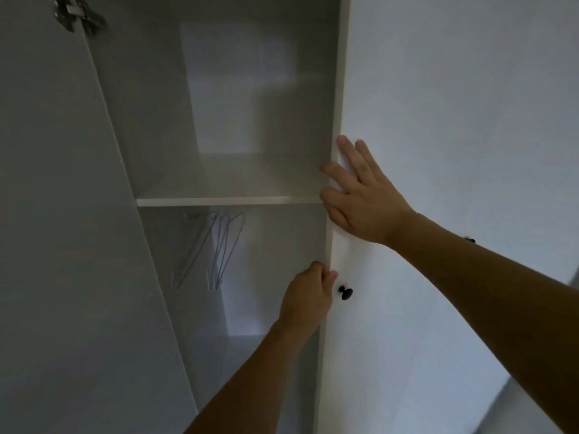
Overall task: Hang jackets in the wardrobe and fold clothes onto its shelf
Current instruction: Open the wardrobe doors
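One wardrobe (103,126), one shelf (228,201), about four wire hangers (216,245) beneath. My left hand (308,296) pinches the right door (438,120) edge; right hand (360,195) flat, fingers straight, on it. One black knob (345,292), one hinge (78,14).

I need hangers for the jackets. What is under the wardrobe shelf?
Several empty wire hangers hang under the shelf. Their rail is hidden behind the shelf.

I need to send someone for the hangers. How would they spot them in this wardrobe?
Look into the open wardrobe and find the white shelf across it. Just beneath its front edge, a few hangers dangle in a tight bunch. They are thin, pale wire outlines carrying no clothes, the only things hanging in that lower section.
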The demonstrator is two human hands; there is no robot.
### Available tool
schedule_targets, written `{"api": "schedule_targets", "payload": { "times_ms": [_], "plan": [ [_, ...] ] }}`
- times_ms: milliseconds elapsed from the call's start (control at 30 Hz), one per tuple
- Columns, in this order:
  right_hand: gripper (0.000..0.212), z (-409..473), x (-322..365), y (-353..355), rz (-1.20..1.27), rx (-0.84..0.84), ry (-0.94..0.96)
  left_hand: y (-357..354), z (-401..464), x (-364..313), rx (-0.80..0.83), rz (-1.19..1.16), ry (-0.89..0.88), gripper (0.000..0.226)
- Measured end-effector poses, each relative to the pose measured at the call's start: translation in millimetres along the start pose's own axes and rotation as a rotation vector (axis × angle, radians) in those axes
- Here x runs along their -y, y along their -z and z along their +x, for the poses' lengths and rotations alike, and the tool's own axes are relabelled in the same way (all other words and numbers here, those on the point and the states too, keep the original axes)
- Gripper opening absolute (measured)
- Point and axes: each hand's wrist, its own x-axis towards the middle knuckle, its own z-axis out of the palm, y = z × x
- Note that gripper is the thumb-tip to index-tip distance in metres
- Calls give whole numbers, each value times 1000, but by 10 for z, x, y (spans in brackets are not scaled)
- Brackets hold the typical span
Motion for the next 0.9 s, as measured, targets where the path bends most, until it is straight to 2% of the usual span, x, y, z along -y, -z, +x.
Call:
{"api": "schedule_targets", "payload": {
  "times_ms": [167, 333, 433, 500, 600, 700, 800, 900],
  "plan": [
    [24, -484, -90, 552, 39, -44, 47, -144, -438, -365, 42, 20, -98, 32],
    [21, -1112, -337, 1066, 19, -54, 65, -428, -688, -794, 235, -158, -59, 39],
    [19, -1536, -512, 1349, -9, -40, 53, -695, -794, -1180, 317, -158, -49, 31],
    [22, -1811, -637, 1528, -31, -15, 21, -944, -858, -1464, 354, -179, -50, 50],
    [34, -2187, -831, 1794, -86, 70, -43, -1316, -964, -1863, 342, -216, -53, 64],
    [42, -2535, -1048, 2051, -170, 142, -94, -1658, -1054, -2218, 351, -255, -16, 50],
    [46, -2813, -1257, 2260, -265, 246, -123, -1987, -1080, -2570, 255, -175, -9, 43],
    [50, -3051, -1412, 2401, -347, 381, -186, -2283, -1086, -2908, 180, -157, 32, 61]
  ]
}}
